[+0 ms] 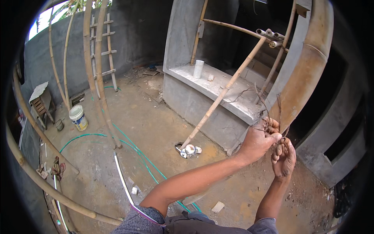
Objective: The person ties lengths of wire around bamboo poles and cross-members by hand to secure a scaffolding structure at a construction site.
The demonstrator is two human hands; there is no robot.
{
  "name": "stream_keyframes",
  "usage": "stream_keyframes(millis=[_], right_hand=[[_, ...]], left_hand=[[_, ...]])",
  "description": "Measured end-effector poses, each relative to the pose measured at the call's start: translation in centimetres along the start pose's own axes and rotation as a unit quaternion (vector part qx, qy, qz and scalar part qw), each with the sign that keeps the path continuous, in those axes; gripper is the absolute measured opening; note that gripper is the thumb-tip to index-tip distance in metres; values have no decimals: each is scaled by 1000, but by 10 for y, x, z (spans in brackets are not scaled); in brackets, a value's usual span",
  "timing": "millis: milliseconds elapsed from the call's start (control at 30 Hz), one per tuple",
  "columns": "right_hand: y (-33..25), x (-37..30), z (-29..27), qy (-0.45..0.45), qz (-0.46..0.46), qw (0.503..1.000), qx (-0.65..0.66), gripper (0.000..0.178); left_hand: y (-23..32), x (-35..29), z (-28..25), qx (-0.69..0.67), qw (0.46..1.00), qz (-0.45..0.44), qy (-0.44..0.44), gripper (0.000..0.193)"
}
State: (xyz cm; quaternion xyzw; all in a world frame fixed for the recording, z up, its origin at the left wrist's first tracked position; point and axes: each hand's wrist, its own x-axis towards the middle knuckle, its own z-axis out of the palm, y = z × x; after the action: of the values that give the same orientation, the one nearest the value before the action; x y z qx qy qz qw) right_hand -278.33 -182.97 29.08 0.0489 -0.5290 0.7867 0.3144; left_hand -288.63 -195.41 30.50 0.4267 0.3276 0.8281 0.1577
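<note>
Both my hands are raised on the right, close together in front of the lower end of a thick bamboo pole [306, 78]. My left hand [257, 142] is closed with its fingertips pinching thin brown wire [266, 102], whose stiff, bent strands rise above the fingers. Just beside and below it, my right hand [284, 159] has its fingers curled and its thumb and forefinger at the same wire. One more strand stands up along the bamboo, and another bent one reaches left over the ledge. How the wire runs between the fingers is partly hidden.
A leaning bamboo prop [226, 91] stands in a floor hole beside the grey ledge [202, 84], which bears a white cylinder [198, 69]. Green hose [144, 156] crosses the floor. At left are upright bamboo poles [97, 58], a ladder [110, 50] and a white bucket [78, 117].
</note>
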Motion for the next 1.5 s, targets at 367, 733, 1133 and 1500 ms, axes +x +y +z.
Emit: stream_keyframes(millis=[367, 733, 1133, 1500], right_hand=[[131, -75, 0, -207, 109, 929, 286, 50], [313, -53, 108, -449, 161, 834, -278, 35], [465, 108, 103, -456, 448, 697, -326, 67], [555, 321, 141, -436, 423, 715, -345, 64]], left_hand=[[33, -231, -187, 242, 938, -193, 160, 22], [13, -338, -277, 443, 733, -496, 144, 41], [-84, -152, -470, 404, 774, -465, -145, 24], [-70, 55, -644, 351, 764, -495, -219, 29]])
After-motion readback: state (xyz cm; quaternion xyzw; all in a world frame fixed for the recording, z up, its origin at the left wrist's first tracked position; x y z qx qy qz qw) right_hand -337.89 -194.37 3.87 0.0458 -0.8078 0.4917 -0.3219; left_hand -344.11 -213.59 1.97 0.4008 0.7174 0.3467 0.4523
